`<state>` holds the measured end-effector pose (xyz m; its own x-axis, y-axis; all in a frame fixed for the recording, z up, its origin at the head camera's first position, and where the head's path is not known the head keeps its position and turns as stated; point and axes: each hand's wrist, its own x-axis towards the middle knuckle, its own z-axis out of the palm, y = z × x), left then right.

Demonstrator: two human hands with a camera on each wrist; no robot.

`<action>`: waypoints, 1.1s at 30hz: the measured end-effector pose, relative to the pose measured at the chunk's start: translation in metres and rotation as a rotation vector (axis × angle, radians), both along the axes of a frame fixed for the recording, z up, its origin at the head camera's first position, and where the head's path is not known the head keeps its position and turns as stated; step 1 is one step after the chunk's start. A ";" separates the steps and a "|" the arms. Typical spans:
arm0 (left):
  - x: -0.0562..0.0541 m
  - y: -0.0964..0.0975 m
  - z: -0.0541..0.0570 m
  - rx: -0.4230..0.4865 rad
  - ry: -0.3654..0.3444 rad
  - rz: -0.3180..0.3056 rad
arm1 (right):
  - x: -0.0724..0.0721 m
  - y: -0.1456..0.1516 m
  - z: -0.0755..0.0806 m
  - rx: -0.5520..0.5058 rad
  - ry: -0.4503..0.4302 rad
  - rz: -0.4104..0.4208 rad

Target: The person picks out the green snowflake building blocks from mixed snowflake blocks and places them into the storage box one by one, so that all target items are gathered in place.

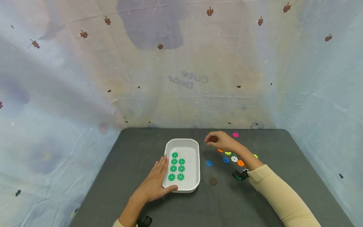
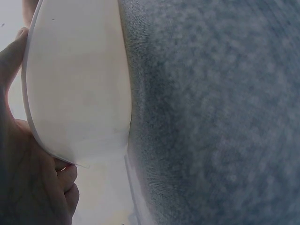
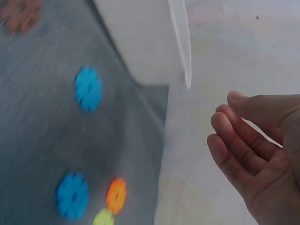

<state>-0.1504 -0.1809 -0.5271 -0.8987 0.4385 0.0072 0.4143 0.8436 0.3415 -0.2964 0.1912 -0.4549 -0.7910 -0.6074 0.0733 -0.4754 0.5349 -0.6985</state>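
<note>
A white rectangular tray (image 1: 192,160) has several green notched discs (image 1: 173,168) laid in two columns on its floor. My left hand (image 1: 153,184) rests against the tray's near left corner, fingers stretched along the left side and thumb along the near rim. In the left wrist view, the tray's outer wall (image 2: 79,79) fills the space beside that hand (image 2: 33,173). To the right of the tray my right hand (image 1: 222,141) hovers over the table, fingers loosely bent. Nothing shows between its thumb and fingers (image 3: 225,147) in the right wrist view.
Loose notched discs lie right of the tray: two blue, one of them a blue disc (image 1: 209,163) near it, a brown disc (image 1: 213,181), a white disc (image 1: 234,159), a pink disc (image 1: 235,135), plus orange and yellow ones. Patterned sheeting (image 1: 181,107) hangs behind the dark table (image 1: 136,148).
</note>
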 end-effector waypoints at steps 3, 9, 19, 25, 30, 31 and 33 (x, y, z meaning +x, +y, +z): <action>0.000 0.000 0.000 0.001 -0.005 0.001 | 0.002 0.019 -0.004 0.015 -0.002 -0.035; 0.001 0.000 0.001 0.016 -0.003 -0.001 | 0.003 0.055 -0.019 0.053 0.007 -0.103; 0.001 -0.001 0.001 0.020 0.008 -0.009 | 0.009 0.099 -0.042 0.126 0.000 -0.182; 0.000 -0.001 0.001 0.013 0.010 -0.007 | 0.011 0.115 -0.054 0.159 -0.068 -0.217; 0.001 -0.001 0.002 0.012 0.015 -0.004 | 0.010 0.120 -0.062 0.168 -0.067 -0.238; 0.001 0.000 0.002 0.011 0.017 -0.005 | 0.009 0.120 -0.063 0.172 -0.064 -0.246; 0.001 0.000 0.002 0.008 0.017 -0.007 | 0.009 0.121 -0.065 0.181 -0.057 -0.257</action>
